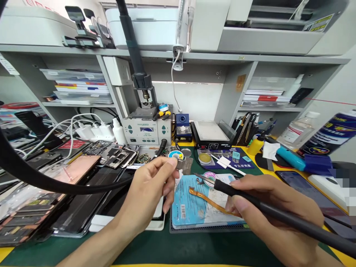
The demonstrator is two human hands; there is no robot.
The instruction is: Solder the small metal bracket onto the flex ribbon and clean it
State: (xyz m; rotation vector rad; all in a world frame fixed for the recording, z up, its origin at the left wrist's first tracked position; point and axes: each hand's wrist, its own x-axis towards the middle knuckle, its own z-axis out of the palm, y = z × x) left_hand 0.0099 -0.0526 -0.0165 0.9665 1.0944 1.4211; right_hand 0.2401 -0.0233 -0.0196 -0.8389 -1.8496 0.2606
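My left hand (150, 185) is closed in a pinch on a small metal piece (181, 162), held above the bench. My right hand (274, 207) is wrapped round a black soldering iron (250, 198); its tip points left toward a blue card (194, 207) on a dark mat. An orange flex cable (205, 198) lies on that card, just under the iron's tip. A thick black cable (55, 183) sweeps across the left side toward my left hand.
A soldering station (146, 129), a small blue unit (183, 128) and a hot plate (211, 135) stand at the back. Opened phones and boards (111, 154) cover the left. Tools, a clear bottle (299, 129) and a spray can (330, 135) crowd the right.
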